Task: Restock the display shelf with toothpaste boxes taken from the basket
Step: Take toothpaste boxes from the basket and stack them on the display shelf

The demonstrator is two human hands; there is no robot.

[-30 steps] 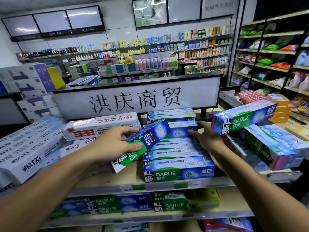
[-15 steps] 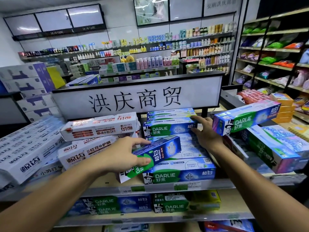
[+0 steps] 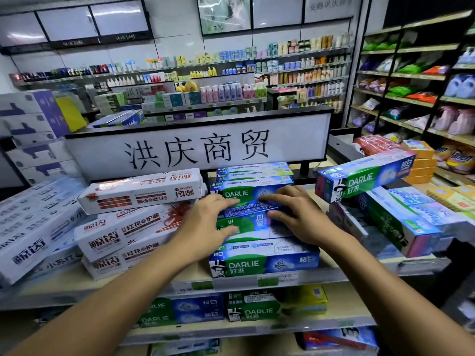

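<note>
Both of your hands are on one toothpaste box [image 3: 248,208], up on the middle pile of the top shelf [image 3: 231,284]. Your left hand [image 3: 205,227] has its fingers spread over the lid and its thumb on the near face. Your right hand [image 3: 300,214] mirrors it at the other end, so each hand is clamped on the box.

In that middle pile I count five blue-and-green boxes showing plainly. They are the one you hold, the front box [image 3: 264,260] at the lip, and three rear boxes [image 3: 253,176] behind your fingers. Your hands hide anything more.

To your left there are three white boxes with red print [image 3: 140,191] stacked in steps, and more white boxes farther left are too blurred to count. To your right a single tilted box [image 3: 365,176] rides on a heap of at least two others.

The box in your hands lies flat with its long axis running left to right, parallel to the shelf front. Its green end is toward your left hand and its blue end toward your right.

It's tight around you. The white stack sits just beside your left hand and the right heap is near your right wrist. The sign [image 3: 198,147] stands close behind the rear boxes. The front box sits right at the shelf lip, and bare wood shows on either side of it.
</note>
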